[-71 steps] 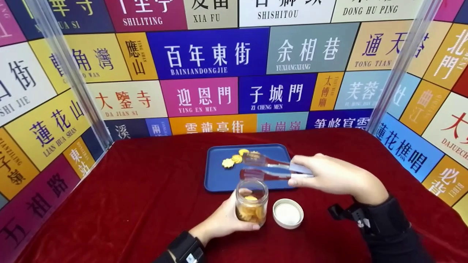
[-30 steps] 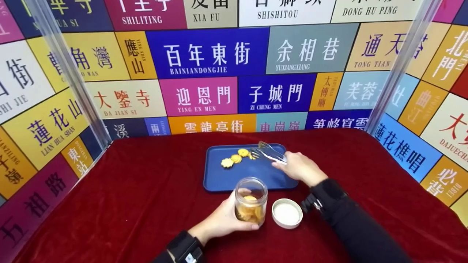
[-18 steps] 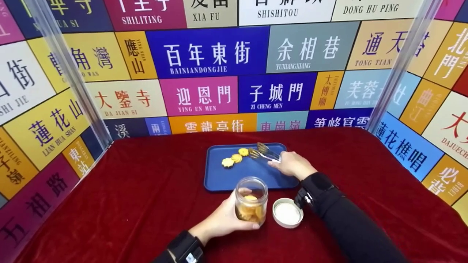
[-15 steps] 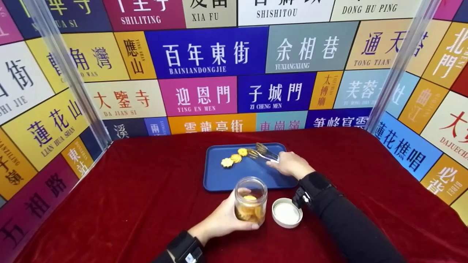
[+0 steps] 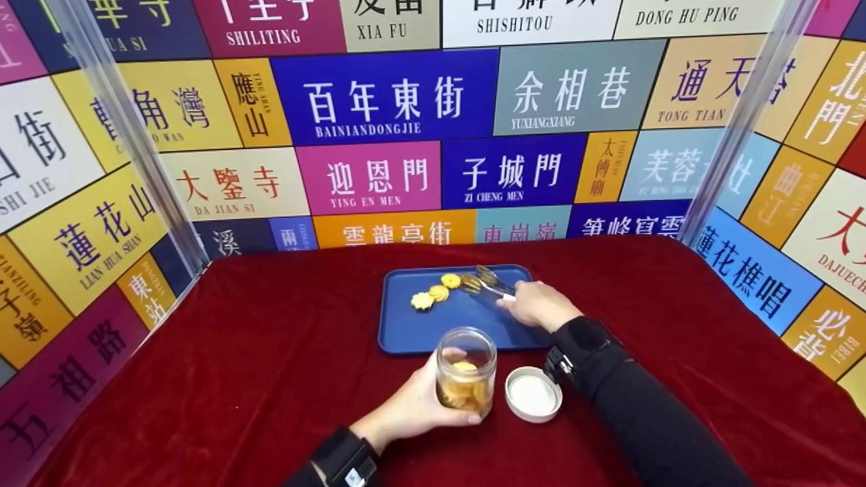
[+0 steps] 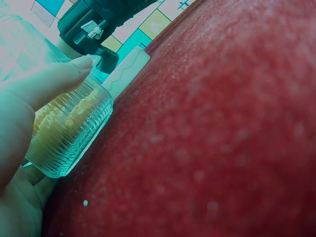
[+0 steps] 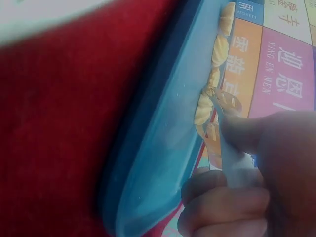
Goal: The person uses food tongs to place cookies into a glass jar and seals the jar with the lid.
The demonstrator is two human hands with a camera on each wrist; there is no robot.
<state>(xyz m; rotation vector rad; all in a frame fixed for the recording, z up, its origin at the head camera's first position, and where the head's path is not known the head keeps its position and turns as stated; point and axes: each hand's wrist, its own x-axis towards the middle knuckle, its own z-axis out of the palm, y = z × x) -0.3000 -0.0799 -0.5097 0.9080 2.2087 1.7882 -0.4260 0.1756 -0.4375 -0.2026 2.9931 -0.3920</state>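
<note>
My left hand (image 5: 416, 409) grips an upright glass jar (image 5: 467, 392), its mouth uncovered and several yellow cookies inside. In the left wrist view, the thumb (image 6: 59, 81) lies across the ribbed jar wall (image 6: 84, 133). My right hand (image 5: 541, 306) holds metal tongs (image 5: 499, 289) with pale handles over the blue tray (image 5: 413, 338). In the right wrist view, the tong tips stand on either side of a cookie (image 7: 203, 111); whether they squeeze it I cannot tell. Left of the tongs, 3 more cookies (image 5: 438, 293) lie in a slanting row on the tray.
Right of the jar, a round pale lid (image 5: 533, 396) lies upturned on the dark red cloth (image 5: 284, 352), close under the right wrist. Behind the table rises a wall of coloured sign panels (image 5: 379, 176), with clear upright posts (image 5: 727, 128) at the corners.
My right hand has swung the tongs from behind the jar to the tray's far right and lowered them around a cookie. The left hand and jar have stayed put.
</note>
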